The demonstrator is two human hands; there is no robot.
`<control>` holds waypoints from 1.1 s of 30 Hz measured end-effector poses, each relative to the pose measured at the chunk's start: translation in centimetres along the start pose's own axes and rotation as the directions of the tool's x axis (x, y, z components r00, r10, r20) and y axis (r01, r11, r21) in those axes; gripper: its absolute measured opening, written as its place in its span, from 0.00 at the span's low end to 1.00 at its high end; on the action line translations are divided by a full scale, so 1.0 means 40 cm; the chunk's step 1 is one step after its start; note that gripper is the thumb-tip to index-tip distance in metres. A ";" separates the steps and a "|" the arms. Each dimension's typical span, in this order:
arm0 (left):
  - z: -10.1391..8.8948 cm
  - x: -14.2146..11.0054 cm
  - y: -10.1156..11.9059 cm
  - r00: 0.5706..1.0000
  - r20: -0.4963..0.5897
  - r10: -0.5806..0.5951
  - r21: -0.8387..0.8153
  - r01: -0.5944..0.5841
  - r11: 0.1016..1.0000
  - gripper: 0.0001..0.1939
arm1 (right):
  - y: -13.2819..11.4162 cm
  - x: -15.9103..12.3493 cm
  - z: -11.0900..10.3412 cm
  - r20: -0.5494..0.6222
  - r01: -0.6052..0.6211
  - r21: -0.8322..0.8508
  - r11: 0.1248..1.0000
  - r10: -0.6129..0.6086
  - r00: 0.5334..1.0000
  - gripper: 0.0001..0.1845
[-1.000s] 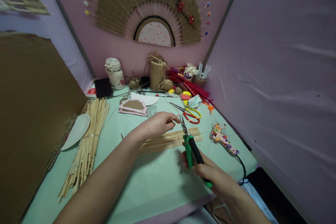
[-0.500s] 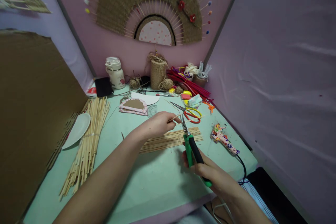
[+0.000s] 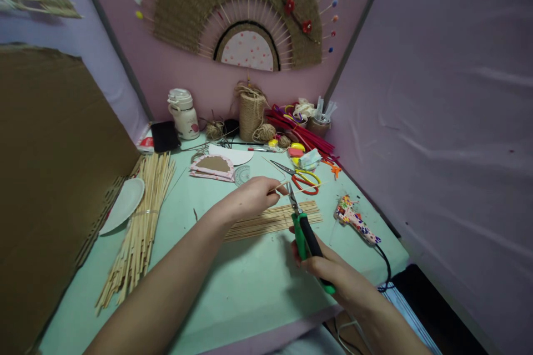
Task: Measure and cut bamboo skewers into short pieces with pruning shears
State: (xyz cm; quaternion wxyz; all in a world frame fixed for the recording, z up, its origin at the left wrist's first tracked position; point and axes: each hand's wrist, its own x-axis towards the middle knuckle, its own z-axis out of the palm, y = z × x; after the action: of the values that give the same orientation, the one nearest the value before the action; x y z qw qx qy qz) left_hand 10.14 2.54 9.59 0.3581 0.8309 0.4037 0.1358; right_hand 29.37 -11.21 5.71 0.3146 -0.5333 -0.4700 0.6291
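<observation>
My left hand [image 3: 260, 197] pinches a thin bamboo stick [image 3: 308, 189] whose far part sticks out to the right. In my right hand [image 3: 322, 266] are cutting shears [image 3: 303, 238] with green and black handles, their blades pointing away from me. The blade tips meet the stick just right of my left fingers; whether they have closed on it I cannot tell. Below both hands, a row of thin bamboo sticks [image 3: 266, 223] lies flat on the table, partly covered by my left hand and forearm. Scissors [image 3: 300, 176] with red and yellow handles lie just behind the blades.
A tied bundle of bamboo strips [image 3: 139, 227] and a white half plate [image 3: 125, 205] lie at left. The glue gun [image 3: 353, 219] with its cord rests at right. Twine [image 3: 251, 116], a flask [image 3: 184, 113] and red stems [image 3: 302, 133] line the back. A woven fan [image 3: 179, 11] hangs above.
My hands, the stick and the shears hold almost the same pose. The view has shifted very slightly.
</observation>
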 end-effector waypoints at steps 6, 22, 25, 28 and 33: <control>-0.007 -0.001 0.005 1.000 0.030 0.007 0.117 -0.011 0.993 0.17 | 0.015 0.019 0.008 -0.004 0.015 -0.015 1.000 -0.015 1.000 0.16; 0.040 0.026 -0.072 0.995 0.058 -0.075 0.412 0.045 0.910 0.12 | 0.063 0.021 -0.037 -0.157 0.013 0.203 0.979 0.020 0.987 0.21; 0.073 0.039 -0.066 0.994 0.031 -0.101 0.486 0.073 0.871 0.12 | 0.069 0.009 -0.037 -0.155 0.002 0.199 0.980 0.030 0.987 0.20; 0.099 0.054 -0.063 0.994 0.013 -0.113 0.513 0.090 0.853 0.12 | 0.064 -0.003 -0.036 -0.154 -0.031 0.180 0.983 0.060 0.986 0.20; 0.123 0.068 -0.070 0.990 0.024 -0.139 0.543 0.104 0.833 0.12 | 0.050 -0.008 -0.037 -0.153 -0.067 0.179 0.982 0.095 0.984 0.24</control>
State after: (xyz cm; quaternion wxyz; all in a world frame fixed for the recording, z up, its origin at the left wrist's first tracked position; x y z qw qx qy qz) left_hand 12.80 3.42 3.97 0.1297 0.8746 0.4660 -0.0324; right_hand 31.09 -11.84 4.00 0.3707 -0.5716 -0.3646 0.6348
